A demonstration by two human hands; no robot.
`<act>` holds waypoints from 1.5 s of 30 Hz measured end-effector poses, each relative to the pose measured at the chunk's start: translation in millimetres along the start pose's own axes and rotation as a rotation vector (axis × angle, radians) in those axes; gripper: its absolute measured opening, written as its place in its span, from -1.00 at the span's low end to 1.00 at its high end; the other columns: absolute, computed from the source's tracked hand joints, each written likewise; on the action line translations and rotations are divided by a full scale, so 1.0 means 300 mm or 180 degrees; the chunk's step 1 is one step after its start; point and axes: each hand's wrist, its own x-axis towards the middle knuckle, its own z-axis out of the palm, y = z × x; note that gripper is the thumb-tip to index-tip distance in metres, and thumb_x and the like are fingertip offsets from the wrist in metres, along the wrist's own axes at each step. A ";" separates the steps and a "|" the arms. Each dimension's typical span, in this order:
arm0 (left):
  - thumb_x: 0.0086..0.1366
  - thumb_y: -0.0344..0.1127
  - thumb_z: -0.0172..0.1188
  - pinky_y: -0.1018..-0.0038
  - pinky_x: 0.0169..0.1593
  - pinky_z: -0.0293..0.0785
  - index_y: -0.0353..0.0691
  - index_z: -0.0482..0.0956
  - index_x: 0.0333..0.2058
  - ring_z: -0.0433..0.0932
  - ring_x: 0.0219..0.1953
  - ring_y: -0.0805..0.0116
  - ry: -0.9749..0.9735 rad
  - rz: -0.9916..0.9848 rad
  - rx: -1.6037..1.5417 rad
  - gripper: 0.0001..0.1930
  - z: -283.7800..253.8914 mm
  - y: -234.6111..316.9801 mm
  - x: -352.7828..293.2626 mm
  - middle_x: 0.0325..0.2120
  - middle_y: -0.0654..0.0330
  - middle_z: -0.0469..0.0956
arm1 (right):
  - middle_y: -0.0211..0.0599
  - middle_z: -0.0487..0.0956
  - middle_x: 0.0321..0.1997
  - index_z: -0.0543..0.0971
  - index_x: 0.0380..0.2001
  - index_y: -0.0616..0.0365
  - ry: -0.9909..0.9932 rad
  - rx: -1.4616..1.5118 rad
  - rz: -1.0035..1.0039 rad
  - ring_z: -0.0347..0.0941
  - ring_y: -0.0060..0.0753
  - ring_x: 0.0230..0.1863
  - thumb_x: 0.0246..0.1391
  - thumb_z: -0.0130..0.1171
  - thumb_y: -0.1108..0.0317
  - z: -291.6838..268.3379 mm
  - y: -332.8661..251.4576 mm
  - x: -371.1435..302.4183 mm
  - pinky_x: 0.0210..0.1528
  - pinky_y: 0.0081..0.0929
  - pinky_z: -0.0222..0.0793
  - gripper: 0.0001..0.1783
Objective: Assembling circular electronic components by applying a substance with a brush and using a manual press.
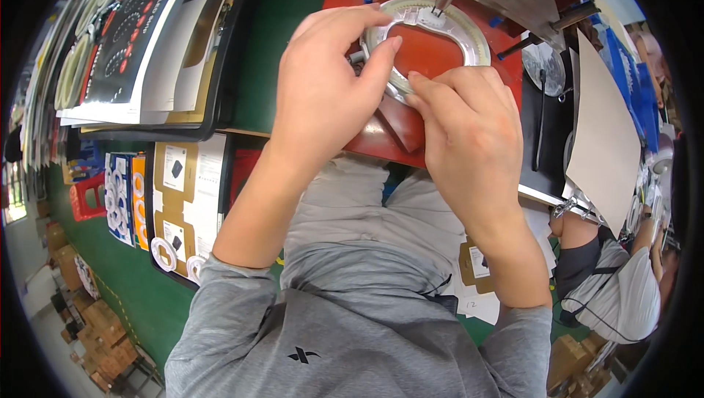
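A silvery ring-shaped part (pixel 477 40) with a pale translucent rim lies on the red base plate (pixel 504 84) of a bench machine. My left hand (pixel 326 79) grips the ring's left side, thumb over the inner edge and fingers along the outer rim. At the near edge, the fingertips of my right hand (pixel 473 119) are pinched on the ring. Whatever small piece may be under those fingertips is hidden. On the ring's far side sits a small white piece (pixel 431 18), directly below the machine's two-pronged metal tip (pixel 443 3).
Metal guide rods (pixel 576 15) and the machine's head overhang the ring. Stacked cartons and printed sheets (pixel 139 46) rise on the left. A beige board (pixel 605 130) stands at right, beside a black tray (pixel 544 123). Another person (pixel 620 288) sits at the right.
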 end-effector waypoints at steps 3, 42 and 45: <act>0.31 -0.49 0.36 0.54 -0.07 0.62 -0.27 0.78 -0.10 0.70 -0.19 0.45 0.0097 -0.0404 -0.0526 -0.81 0.027 0.003 -0.010 -0.02 0.04 0.75 | -0.39 0.54 -0.34 0.75 -0.24 0.16 -0.0105 -0.0079 -0.0037 0.50 -0.29 -0.19 -0.02 0.35 0.46 -0.006 0.007 -0.003 -0.21 -0.32 0.33 -0.78; 0.22 -0.40 0.20 0.12 -0.12 0.62 -0.21 0.73 -0.35 0.68 -0.23 -0.06 0.0136 0.0106 -0.0173 -0.87 0.038 -0.029 0.064 -0.41 0.00 0.70 | 0.30 0.43 0.42 0.40 0.35 0.47 -0.0756 -0.0568 0.0623 0.34 0.23 0.45 0.49 0.03 -0.04 0.047 0.132 0.112 0.48 -0.17 0.24 -0.27; 0.22 -0.40 0.24 0.11 -0.08 0.61 -0.23 0.74 -0.26 0.68 -0.20 -0.09 0.0067 0.0050 -0.0340 -0.84 0.043 -0.044 0.037 -0.36 -0.02 0.70 | 0.33 0.45 0.38 0.43 0.31 0.49 -0.0443 -0.0474 0.0550 0.36 0.27 0.42 0.42 0.15 0.00 0.072 0.145 0.089 0.46 -0.11 0.28 -0.28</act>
